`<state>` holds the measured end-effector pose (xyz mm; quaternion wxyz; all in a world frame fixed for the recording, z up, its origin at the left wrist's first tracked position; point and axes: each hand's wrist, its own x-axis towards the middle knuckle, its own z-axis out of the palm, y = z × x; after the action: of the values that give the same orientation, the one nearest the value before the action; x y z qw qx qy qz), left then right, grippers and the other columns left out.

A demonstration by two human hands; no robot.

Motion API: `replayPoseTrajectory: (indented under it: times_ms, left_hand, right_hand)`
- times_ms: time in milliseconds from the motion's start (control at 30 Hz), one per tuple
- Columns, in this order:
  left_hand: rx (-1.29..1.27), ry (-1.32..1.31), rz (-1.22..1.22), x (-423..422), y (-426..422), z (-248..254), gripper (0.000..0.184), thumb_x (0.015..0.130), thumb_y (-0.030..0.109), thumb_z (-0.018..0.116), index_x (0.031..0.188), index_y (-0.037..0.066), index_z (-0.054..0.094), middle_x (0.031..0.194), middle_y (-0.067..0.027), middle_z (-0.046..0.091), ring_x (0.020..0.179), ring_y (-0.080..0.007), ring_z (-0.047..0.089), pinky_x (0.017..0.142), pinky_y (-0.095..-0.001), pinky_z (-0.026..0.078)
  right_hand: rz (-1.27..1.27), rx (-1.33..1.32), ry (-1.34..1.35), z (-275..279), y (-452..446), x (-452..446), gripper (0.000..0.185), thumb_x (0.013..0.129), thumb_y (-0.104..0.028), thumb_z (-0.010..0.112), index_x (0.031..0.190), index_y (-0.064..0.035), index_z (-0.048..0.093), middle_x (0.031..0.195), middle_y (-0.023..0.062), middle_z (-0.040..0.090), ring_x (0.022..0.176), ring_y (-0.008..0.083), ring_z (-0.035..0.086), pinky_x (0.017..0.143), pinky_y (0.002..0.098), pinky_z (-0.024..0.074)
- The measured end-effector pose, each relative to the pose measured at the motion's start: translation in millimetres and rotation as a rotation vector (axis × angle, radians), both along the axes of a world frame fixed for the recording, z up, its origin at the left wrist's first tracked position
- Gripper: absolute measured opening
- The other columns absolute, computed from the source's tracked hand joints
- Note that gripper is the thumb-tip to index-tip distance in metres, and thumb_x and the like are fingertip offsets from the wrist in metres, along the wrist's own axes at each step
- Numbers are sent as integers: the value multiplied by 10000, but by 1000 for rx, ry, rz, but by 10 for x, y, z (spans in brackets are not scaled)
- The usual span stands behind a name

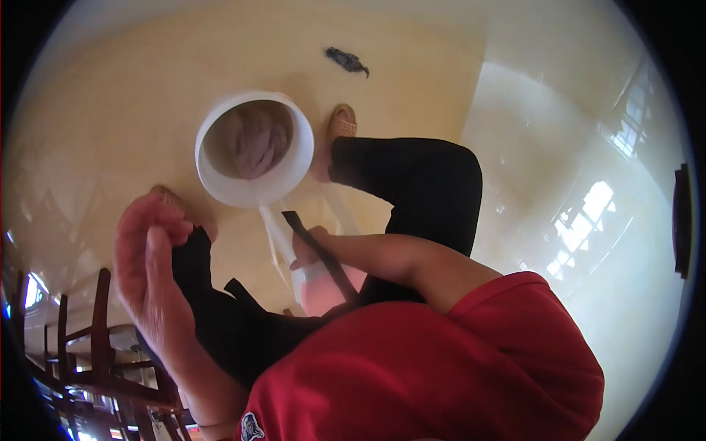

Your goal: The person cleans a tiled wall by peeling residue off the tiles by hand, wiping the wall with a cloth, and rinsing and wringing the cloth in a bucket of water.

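My left hand (151, 253) is raised at the left, close to the camera. Its fingers curl in beside the thumb, and no object shows in it. Between my knees, my right hand (310, 245) is low, beside a pink and white object (327, 285) that I sit over. A dark strap (327, 257) crosses in front of this hand, so most of its fingers are hidden. Ahead of my hands, between my feet, stands a white bucket (300, 173). Inside it lies a crumpled greyish-pink cloth (259, 143), apart from both hands.
A dark crumpled scrap (347, 61) lies on the beige floor (412, 81) beyond the bucket. Dark wooden chairs (99, 345) stand at the lower left. To the right is a shiny pale tiled surface (559, 154). My sandalled foot (342, 123) is right of the bucket.
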<state>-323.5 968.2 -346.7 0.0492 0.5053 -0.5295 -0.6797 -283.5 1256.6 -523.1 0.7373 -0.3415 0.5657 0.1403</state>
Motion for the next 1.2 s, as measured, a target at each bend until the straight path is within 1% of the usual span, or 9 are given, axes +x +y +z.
replayPoseTrajectory:
  times_ms: [133, 267, 300, 333, 567, 767, 933, 1033, 1200]
  left_hand:
    - [-138, 100, -68, 135, 76, 6, 346, 889, 237, 551, 1091, -43, 536, 876, -70, 574, 785, -129, 528, 726, -239, 417]
    - [-189, 186, -45, 239, 251, 45, 308, 893, 186, 540, 1080, -58, 521, 887, -71, 568, 791, -123, 519, 728, -239, 418]
    - [-208, 196, -102, 292, 324, 63, 255, 922, 144, 479, 1118, -10, 533, 876, -31, 557, 786, -97, 510, 727, -234, 414]
    - [-199, 200, -108, 303, 392, 66, 250, 922, 145, 484, 1118, -2, 536, 872, -24, 557, 778, -91, 509, 718, -227, 413]
    - [-366, 199, -216, 328, 559, -46, 225, 920, 182, 503, 1091, 44, 553, 833, -5, 549, 687, -65, 510, 634, -203, 414]
    - [-368, 150, -138, 480, 855, -191, 196, 926, 203, 489, 1052, 66, 550, 822, -23, 558, 609, -84, 530, 495, -189, 415]
    - [-338, 124, -191, 804, 1517, -77, 194, 914, 196, 501, 1055, 67, 537, 830, -37, 567, 605, -107, 558, 487, -194, 429]
    - [-319, 92, -263, 838, 1604, -321, 226, 892, 194, 520, 1087, 81, 523, 854, -43, 580, 616, -133, 583, 493, -210, 447]
    - [-352, 55, -340, 953, 1743, -368, 262, 875, 185, 527, 1115, 81, 512, 866, -62, 586, 621, -161, 597, 486, -236, 467]
  right_hand:
    - [81, -107, -185, -150, 40, -49, 627, 756, -632, 528, 902, -40, 676, 920, 172, 645, 914, 298, 613, 792, 413, 466]
    - [163, -178, -303, -297, 1, 39, 662, 789, -641, 481, 900, -16, 669, 915, 172, 647, 892, 311, 594, 827, 388, 436]
    - [188, -195, -301, -346, 38, 109, 664, 791, -643, 477, 896, -17, 670, 922, 173, 647, 870, 312, 591, 829, 378, 431]
    - [188, -262, -296, -389, 68, 132, 634, 800, -616, 491, 900, -17, 672, 908, 171, 649, 852, 295, 590, 813, 373, 433]
    - [36, -547, -56, -289, 160, 31, 592, 809, -580, 506, 896, -18, 671, 882, 165, 647, 823, 275, 586, 788, 369, 432]
    - [-122, -696, 126, 54, 307, -131, 581, 810, -571, 508, 889, -18, 668, 870, 162, 643, 812, 272, 582, 779, 370, 431]
    - [-204, -755, 184, 258, 556, -247, 571, 810, -563, 509, 882, -18, 666, 861, 159, 640, 803, 269, 579, 772, 371, 430]
    - [-230, -773, 193, 215, 683, -312, 566, 810, -558, 510, 878, -18, 665, 855, 158, 638, 797, 267, 578, 767, 371, 429]
    - [-305, -824, 232, 200, 930, -263, 556, 811, -550, 511, 872, -19, 663, 845, 155, 635, 788, 265, 575, 760, 372, 428]
